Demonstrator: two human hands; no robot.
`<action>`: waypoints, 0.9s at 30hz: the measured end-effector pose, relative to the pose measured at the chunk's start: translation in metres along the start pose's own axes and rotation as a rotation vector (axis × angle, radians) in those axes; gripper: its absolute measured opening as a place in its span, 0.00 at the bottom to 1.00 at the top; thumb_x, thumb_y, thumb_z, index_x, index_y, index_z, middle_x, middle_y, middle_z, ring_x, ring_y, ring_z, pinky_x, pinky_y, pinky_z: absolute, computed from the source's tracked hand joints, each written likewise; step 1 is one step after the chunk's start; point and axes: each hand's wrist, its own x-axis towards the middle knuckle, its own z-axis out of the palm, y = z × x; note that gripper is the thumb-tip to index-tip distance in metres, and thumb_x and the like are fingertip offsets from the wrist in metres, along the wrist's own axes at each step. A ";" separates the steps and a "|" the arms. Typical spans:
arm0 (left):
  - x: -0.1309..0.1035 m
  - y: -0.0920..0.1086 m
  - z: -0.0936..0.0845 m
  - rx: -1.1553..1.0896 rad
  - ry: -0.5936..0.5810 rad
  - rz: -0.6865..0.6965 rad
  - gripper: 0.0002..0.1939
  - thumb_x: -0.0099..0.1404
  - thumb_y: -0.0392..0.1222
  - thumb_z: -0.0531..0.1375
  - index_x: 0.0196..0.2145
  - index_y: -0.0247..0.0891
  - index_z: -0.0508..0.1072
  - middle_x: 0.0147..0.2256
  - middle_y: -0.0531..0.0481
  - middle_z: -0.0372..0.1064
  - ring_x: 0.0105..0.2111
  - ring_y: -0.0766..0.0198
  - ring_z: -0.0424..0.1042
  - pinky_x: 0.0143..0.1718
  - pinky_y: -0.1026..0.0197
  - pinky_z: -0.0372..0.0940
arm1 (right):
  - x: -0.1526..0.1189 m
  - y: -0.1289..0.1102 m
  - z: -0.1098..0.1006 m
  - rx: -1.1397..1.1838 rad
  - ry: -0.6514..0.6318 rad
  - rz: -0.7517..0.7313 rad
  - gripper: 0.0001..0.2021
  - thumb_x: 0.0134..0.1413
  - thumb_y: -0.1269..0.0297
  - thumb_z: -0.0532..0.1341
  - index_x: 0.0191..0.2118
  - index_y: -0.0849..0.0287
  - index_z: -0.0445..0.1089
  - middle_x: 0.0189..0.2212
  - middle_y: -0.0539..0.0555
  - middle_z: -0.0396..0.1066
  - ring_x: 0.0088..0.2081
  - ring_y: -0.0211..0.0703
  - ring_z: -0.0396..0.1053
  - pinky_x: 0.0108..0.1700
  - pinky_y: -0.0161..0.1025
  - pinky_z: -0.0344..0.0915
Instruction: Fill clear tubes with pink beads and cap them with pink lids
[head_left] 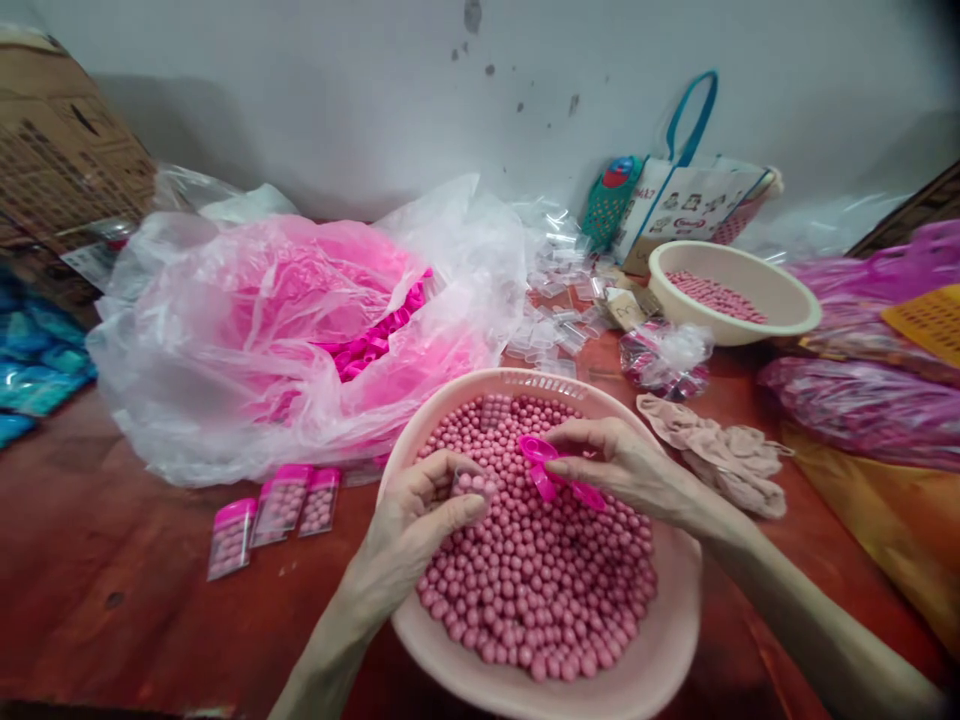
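A pale pink basket (667, 655) full of pink beads (540, 590) stands in front of me. Over its left part, my left hand (420, 520) holds a small clear container (474, 484) with pink beads in it, between thumb and fingers. My right hand (615, 465), over the right part, pinches a bright pink cap (537, 450). More pink caps (587, 495) lie on the beads just below that hand. A clear container (496, 412) rests on the beads near the back rim. Several filled containers with pink caps (285, 500) lie on the red table left of the basket.
A plastic bag of pink caps (300, 330) spreads at the left back. Clear containers (555, 335) are piled behind the basket. A cream bowl (795, 300), a cloth (720, 455) and purple packets (862, 410) lie to the right. A printed bag (690, 205) leans by the wall.
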 end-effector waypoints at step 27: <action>-0.007 -0.006 0.005 -0.138 0.008 -0.012 0.08 0.56 0.30 0.64 0.35 0.37 0.76 0.31 0.55 0.75 0.33 0.71 0.71 0.37 0.72 0.65 | 0.010 -0.021 0.040 0.972 0.266 0.309 0.10 0.45 0.62 0.69 0.31 0.60 0.70 0.26 0.50 0.72 0.27 0.34 0.69 0.32 0.31 0.65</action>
